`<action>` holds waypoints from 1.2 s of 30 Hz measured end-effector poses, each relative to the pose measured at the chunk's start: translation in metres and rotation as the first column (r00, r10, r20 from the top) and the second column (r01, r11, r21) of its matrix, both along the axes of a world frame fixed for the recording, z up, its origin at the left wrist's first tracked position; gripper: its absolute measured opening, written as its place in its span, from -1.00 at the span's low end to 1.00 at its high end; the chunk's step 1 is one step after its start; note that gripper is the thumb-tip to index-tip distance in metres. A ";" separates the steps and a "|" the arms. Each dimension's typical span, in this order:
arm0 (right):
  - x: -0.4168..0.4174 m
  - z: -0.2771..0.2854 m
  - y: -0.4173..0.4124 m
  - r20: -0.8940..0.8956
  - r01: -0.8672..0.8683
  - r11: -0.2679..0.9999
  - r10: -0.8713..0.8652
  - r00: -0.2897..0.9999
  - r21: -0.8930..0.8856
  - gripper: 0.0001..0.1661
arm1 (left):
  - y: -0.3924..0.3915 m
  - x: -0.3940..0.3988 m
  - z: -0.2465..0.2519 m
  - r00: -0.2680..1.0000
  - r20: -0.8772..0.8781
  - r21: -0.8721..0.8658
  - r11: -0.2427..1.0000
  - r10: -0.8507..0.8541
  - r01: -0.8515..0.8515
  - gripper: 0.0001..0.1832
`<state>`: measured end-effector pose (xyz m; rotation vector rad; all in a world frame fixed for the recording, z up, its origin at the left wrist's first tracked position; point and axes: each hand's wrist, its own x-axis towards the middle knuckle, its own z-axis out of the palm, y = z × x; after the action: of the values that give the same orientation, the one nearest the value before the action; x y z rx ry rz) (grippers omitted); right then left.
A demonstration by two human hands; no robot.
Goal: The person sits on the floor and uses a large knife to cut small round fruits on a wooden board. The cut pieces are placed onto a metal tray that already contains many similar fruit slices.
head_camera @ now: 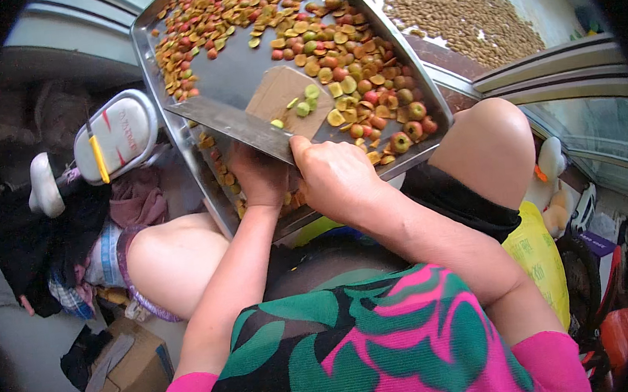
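My right hand (337, 176) grips the handle end of a wide-bladed kitchen cleaver (230, 126). Its blade points up and to the left, across a small brown board (275, 92). Under the near side of the blade is my left hand (259, 173); its fingertips are hidden, so whether they hold anything does not show. Several pale green fruit slices (303, 107) lie on the board beyond the blade. Board and hands are over a large metal tray (217, 72), which bears small red and green apple-like fruits (399, 142) and many browned cut pieces (186, 44).
To the left, a yellow-handled knife (97, 151) rests on a padded stool seat (121, 132). What look like unshelled peanuts (461, 12) are spread beyond the tray at upper right. A yellow bag (536, 265) stands by my right side, and a cardboard box (131, 361) lies lower left.
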<state>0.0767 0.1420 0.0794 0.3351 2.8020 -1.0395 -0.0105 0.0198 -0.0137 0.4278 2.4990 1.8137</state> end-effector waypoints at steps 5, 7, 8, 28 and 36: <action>0.001 -0.011 0.018 0.037 0.174 0.931 -0.172 0.984 -0.321 -0.57 | 0.009 -0.002 0.009 0.926 -0.367 -0.265 0.964 -0.087 -0.014 -0.86; 0.001 -0.009 0.017 0.044 0.190 0.929 -0.185 0.982 -0.318 -0.60 | 0.005 -0.001 0.011 0.955 -0.288 -0.267 0.964 -0.076 -0.004 -0.86; 0.002 -0.006 0.020 0.036 0.199 0.930 -0.198 0.980 -0.310 -0.60 | 0.010 -0.001 0.010 0.955 -0.290 -0.250 0.968 -0.070 -0.005 -0.85; 0.015 0.019 0.023 0.032 0.115 0.981 -0.111 0.993 -0.159 -0.53 | 0.012 -0.005 0.017 0.971 -0.225 -0.277 0.961 -0.080 0.015 -0.88; 0.014 0.013 0.029 0.018 0.207 0.922 -0.213 0.977 -0.328 -0.55 | 0.008 -0.005 0.019 0.975 -0.215 -0.301 0.954 -0.057 -0.010 -0.86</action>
<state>0.0910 0.1709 0.0922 0.5953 2.5837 -1.5357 -0.0159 0.0283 0.0049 0.6728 2.8402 1.4090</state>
